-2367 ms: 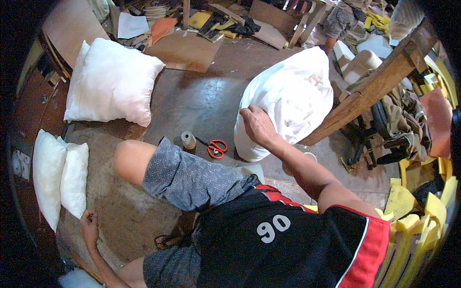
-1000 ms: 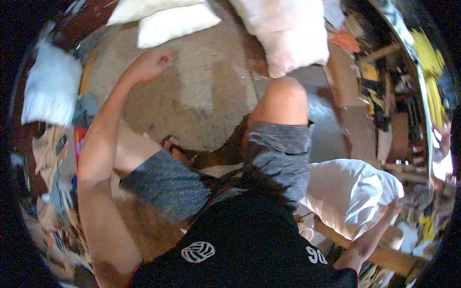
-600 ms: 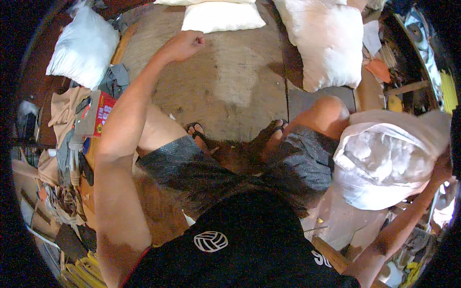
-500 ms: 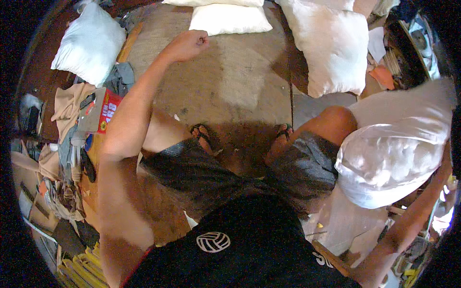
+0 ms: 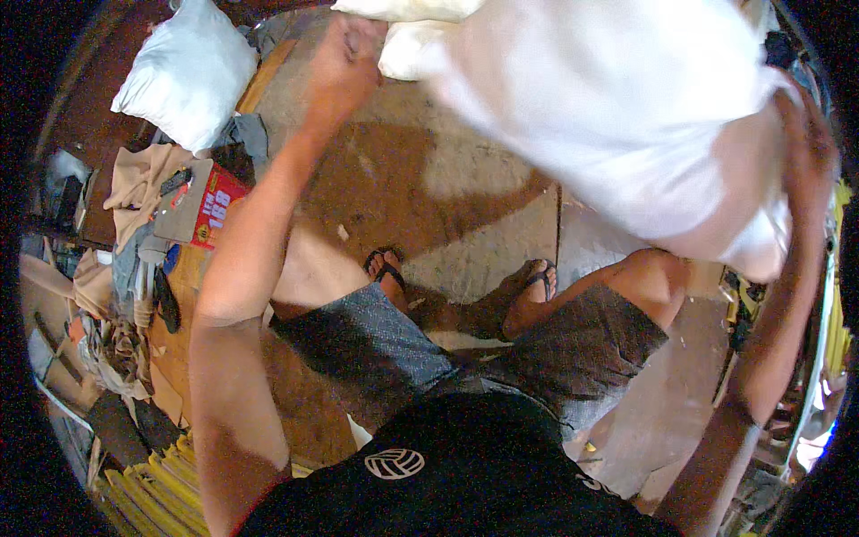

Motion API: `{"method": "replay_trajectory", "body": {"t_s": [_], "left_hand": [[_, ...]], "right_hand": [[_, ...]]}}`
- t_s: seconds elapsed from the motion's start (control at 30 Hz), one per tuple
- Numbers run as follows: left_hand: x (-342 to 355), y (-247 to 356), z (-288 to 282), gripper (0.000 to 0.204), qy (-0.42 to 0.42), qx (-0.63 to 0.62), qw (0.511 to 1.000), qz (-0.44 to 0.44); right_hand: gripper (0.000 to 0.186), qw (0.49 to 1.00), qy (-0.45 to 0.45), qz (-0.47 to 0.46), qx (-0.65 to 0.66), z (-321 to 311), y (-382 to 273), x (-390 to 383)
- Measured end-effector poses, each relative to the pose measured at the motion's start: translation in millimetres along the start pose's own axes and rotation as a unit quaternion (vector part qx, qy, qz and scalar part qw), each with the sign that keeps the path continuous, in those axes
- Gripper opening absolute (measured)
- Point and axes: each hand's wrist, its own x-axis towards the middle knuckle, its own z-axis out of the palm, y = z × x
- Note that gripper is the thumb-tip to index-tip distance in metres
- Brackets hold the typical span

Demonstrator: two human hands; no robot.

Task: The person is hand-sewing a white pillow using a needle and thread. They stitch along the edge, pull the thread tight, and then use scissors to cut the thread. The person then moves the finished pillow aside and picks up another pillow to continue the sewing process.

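A large white pillow (image 5: 617, 116), smeared by motion, hangs in the air over the right side of the work area. My right hand (image 5: 810, 148) is closed on its right edge, fingers partly behind the cloth. Left of the pillow, my left hand (image 5: 353, 58) is raised with its fingers curled in; blur hides whether anything is in them. Close beside that hand, a smaller white pillow (image 5: 412, 49) lies at the far edge of the brown board (image 5: 358, 170), partly covered by the large one. Another white pillow (image 5: 407, 9) shows behind it.
A pale stuffed pillow (image 5: 188, 76) rests at the far left. Below it are a red and grey box (image 5: 201, 204) and heaped cloths (image 5: 143, 192). Yellow slatted material (image 5: 157, 488) lies at lower left. My sandalled feet (image 5: 386, 271) stand on the board.
The large white pillow has swung from my right side up and inward, held by my right hand. My left hand has shifted slightly left and farther away.
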Motion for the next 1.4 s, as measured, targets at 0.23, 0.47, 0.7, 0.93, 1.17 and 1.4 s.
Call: {"method": "replay_trajectory", "body": {"t_s": [0.23, 0.47, 0.7, 0.93, 1.17, 1.4], "left_hand": [[-26.0, -58.9, 8.4, 0.011, -0.112, 0.02, 0.964, -0.241], [-24.0, -80.6, -119.5, 0.013, -0.041, 0.048, 0.942, -0.33], [-21.7, 10.5, -143.1, 0.008, -0.117, 0.235, 0.956, -0.135], [-130.0, 87.1, -78.5, 0.006, -0.045, 0.412, 0.908, 0.063], [-133.4, 51.1, -58.5, 0.007, -0.093, 0.538, 0.836, 0.06], [-49.3, 23.3, -84.3, 0.01, -0.015, 0.562, 0.816, 0.138]], "right_hand": [[0.023, 0.934, -0.208, -0.076, 0.282, 158.3, -158.4, -137.0], [0.034, 0.889, -0.215, -0.197, 0.353, 151.5, -208.1, -157.5], [0.039, 0.885, -0.268, -0.234, 0.302, 154.8, -201.4, -162.5], [0.033, 0.886, -0.242, -0.223, 0.327, 151.5, -156.6, -143.8], [0.048, 0.953, -0.216, 0.011, 0.213, 127.4, -0.1, -106.2], [0.037, 0.917, -0.365, 0.036, 0.155, 167.1, 37.7, -140.3]]}}
